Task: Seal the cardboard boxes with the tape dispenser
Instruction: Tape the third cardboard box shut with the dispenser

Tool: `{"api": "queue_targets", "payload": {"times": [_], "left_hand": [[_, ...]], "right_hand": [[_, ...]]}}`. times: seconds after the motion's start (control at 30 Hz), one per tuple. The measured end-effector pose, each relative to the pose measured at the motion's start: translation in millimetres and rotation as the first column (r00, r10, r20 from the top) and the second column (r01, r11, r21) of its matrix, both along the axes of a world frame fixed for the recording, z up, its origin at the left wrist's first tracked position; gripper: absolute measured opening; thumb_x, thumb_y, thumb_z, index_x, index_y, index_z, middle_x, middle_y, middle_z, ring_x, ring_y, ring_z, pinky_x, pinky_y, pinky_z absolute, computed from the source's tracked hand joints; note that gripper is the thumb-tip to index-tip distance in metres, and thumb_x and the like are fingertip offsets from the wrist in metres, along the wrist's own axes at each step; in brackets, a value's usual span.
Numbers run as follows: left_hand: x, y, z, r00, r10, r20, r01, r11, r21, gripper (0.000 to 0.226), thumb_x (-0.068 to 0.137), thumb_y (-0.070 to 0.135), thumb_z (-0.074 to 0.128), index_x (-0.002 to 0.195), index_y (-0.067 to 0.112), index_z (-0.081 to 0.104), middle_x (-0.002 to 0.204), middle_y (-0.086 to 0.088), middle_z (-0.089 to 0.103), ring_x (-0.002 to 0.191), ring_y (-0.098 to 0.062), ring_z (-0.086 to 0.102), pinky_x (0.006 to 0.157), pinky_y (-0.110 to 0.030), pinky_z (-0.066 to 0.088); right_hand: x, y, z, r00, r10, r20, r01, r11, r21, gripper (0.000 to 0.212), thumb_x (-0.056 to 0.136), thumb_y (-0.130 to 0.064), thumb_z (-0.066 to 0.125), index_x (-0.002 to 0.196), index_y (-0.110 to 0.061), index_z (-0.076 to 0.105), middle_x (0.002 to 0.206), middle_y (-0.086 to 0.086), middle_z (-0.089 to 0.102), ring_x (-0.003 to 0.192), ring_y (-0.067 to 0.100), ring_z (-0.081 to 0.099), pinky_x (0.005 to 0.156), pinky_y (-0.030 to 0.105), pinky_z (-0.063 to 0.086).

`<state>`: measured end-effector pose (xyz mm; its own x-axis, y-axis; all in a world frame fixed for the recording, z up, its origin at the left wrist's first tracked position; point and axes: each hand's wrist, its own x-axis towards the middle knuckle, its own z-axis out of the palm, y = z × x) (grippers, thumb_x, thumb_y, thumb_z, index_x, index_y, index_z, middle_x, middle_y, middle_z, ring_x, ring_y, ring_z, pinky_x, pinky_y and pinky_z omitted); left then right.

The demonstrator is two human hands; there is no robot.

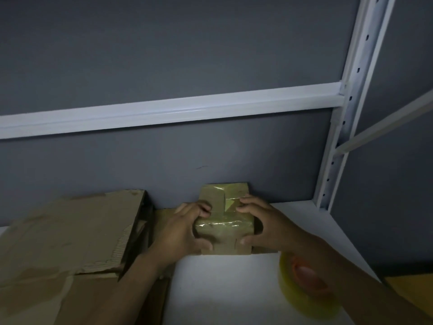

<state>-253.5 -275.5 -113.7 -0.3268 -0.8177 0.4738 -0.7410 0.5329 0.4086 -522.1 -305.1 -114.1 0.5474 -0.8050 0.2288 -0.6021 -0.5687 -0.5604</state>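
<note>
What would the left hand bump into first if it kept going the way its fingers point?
The left hand already touches the small taped cardboard box, fingers pointing right across its top. Going straight on, it would probably meet the right hand gripping the opposite side, though depth is hard to judge.

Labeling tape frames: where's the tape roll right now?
Head view, lower right: tape roll on the white shelf, under the right forearm, near the small box.

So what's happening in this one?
A person grips a small cardboard box with both hands on a white shelf, left hand and right hand on its sides. Shiny tape already crosses its top. A tape roll hangs around the right wrist. Larger boxes sit to the left.
</note>
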Motion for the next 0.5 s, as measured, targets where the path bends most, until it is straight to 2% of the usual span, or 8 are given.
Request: {"api": "queue_targets", "payload": {"times": [0.07, 0.13, 0.2, 0.27, 0.37, 0.43, 0.47, 0.5], "left_hand": [[-3, -1, 3, 0.999, 0.012, -0.030, -0.012, 1.000, -0.005, 0.048, 0.060, 0.060, 0.072, 0.097, 0.034, 0.057, 0.114, 0.033, 0.053, 0.107, 0.001, 0.050, 0.087, -0.024, 0.046], [-9, -3, 7, 0.996, 0.057, -0.062, -0.060, 0.997, -0.047, 0.032, 0.069, 0.061, 0.063, 0.087, 0.035, 0.055, 0.099, 0.029, 0.055, 0.096, 0.000, 0.051, 0.075, -0.026, 0.047], [-17, -6, 7, 0.991, 0.121, -0.057, -0.126, 0.988, -0.089, 0.041, 0.066, 0.068, 0.061, 0.078, 0.031, 0.053, 0.085, 0.022, 0.051, 0.084, -0.002, 0.045, 0.067, -0.014, 0.036], [-25, -6, 2, 0.986, 0.158, -0.060, -0.165, 0.975, -0.146, 0.053, 0.064, 0.074, 0.061, 0.075, 0.022, 0.055, 0.081, 0.018, 0.047, 0.079, -0.003, 0.042, 0.064, -0.011, 0.029], [-25, -3, -8, 0.987, 0.152, -0.060, -0.161, 0.961, -0.224, 0.057, 0.070, 0.072, 0.058, 0.077, 0.015, 0.060, 0.084, 0.015, 0.050, 0.082, -0.004, 0.043, 0.066, -0.012, 0.028], [-17, -3, -10, 0.992, 0.120, -0.039, -0.125, 0.973, -0.195, 0.056, 0.075, 0.071, 0.055, 0.083, 0.016, 0.063, 0.089, 0.016, 0.053, 0.086, -0.004, 0.045, 0.067, -0.013, 0.033], [-11, -5, -9, 0.996, 0.079, -0.031, -0.084, 0.983, -0.165, 0.054, 0.079, 0.070, 0.053, 0.088, 0.018, 0.065, 0.094, 0.018, 0.055, 0.091, -0.004, 0.048, 0.071, -0.016, 0.038], [-5, -7, -9, 0.999, 0.027, -0.030, -0.031, 0.991, -0.132, 0.051, 0.082, 0.067, 0.054, 0.094, 0.019, 0.068, 0.101, 0.020, 0.057, 0.097, -0.003, 0.051, 0.079, -0.020, 0.043]], "right_hand": [[3, -2, 9, 0.999, -0.032, 0.041, 0.030, 0.999, 0.043, 0.054, 0.077, -0.061, 0.060, 0.124, -0.036, 0.054, 0.135, -0.030, 0.032, 0.129, -0.007, 0.031, 0.103, 0.021, 0.035], [16, -4, 13, 0.994, -0.106, 0.033, 0.107, 0.994, -0.025, 0.032, 0.087, -0.055, 0.053, 0.107, -0.031, 0.056, 0.123, -0.021, 0.040, 0.118, 0.002, 0.038, 0.091, 0.021, 0.038], [33, -3, 8, 0.981, -0.195, -0.012, 0.190, 0.965, -0.181, 0.045, 0.082, -0.064, 0.048, 0.099, -0.023, 0.053, 0.118, -0.010, 0.044, 0.109, 0.010, 0.038, 0.083, 0.026, 0.041], [44, -2, -5, 0.960, -0.279, 0.015, 0.273, 0.925, -0.264, 0.062, 0.073, -0.073, 0.038, 0.097, -0.018, 0.054, 0.113, -0.004, 0.048, 0.102, 0.015, 0.041, 0.075, 0.031, 0.046], [46, 5, -20, 0.954, -0.294, 0.065, 0.296, 0.872, -0.390, 0.052, 0.074, -0.066, 0.047, 0.094, -0.019, 0.055, 0.109, 0.001, 0.056, 0.099, 0.019, 0.051, 0.065, 0.034, 0.052], [40, 4, -24, 0.975, -0.224, 0.010, 0.205, 0.873, -0.443, 0.041, 0.078, -0.051, 0.063, 0.101, -0.017, 0.059, 0.118, 0.005, 0.058, 0.113, 0.023, 0.051, 0.077, 0.037, 0.056], [34, 2, -26, 0.986, -0.166, -0.011, 0.144, 0.887, -0.438, 0.040, 0.079, -0.041, 0.069, 0.107, -0.015, 0.062, 0.124, 0.006, 0.057, 0.122, 0.021, 0.045, 0.089, 0.038, 0.053], [27, 0, -24, 0.995, -0.098, -0.021, 0.081, 0.913, -0.400, 0.041, 0.081, -0.033, 0.071, 0.116, -0.013, 0.063, 0.131, 0.003, 0.054, 0.129, 0.015, 0.036, 0.101, 0.034, 0.044]]}}
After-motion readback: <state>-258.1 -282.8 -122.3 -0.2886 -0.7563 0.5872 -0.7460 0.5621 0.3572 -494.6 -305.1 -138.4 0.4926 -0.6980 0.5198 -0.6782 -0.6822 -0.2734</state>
